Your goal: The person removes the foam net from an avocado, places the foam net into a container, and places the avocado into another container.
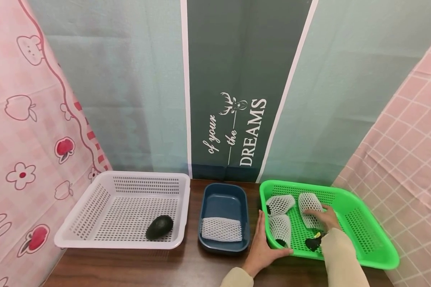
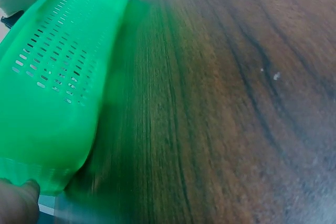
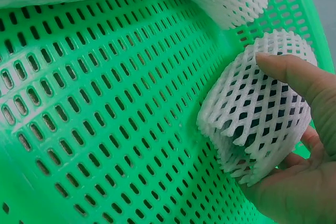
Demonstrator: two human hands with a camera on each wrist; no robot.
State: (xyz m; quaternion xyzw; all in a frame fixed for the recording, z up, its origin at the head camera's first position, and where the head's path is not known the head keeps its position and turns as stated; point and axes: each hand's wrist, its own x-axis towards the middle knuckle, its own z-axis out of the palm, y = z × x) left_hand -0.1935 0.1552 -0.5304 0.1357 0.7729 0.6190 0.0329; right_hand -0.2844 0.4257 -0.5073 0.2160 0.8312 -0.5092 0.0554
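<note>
The right hand (image 1: 326,219) grasps a white foam net sleeve with a dark thing inside (image 3: 252,93); the thumb presses on the upper side of the net, and other fingers are around its far side. This wrapped piece is inside a bright green plastic basket (image 1: 359,229) with many small slots, close above its bottom; whether it touches the bottom, I cannot tell. The left hand (image 1: 261,252) is at the near left corner of the basket, with its fingers almost straight along the outer left wall and its thumb on the near rim, so it is not clenched. To the left of the held piece, in the same basket, lie a far white net-wrapped piece (image 1: 283,203) and a near white net-wrapped piece (image 1: 280,227), each showing a dark end. Just beside the basket stands a dark blue rectangular tray (image 1: 224,203), with a white foam net (image 1: 221,230) lying across its near part. Farther left is a white slotted plastic basket (image 1: 129,207), where a dark green avocado (image 1: 159,227) lies near the right front corner. All three containers stand on a brown wooden table (image 1: 125,265).
</note>
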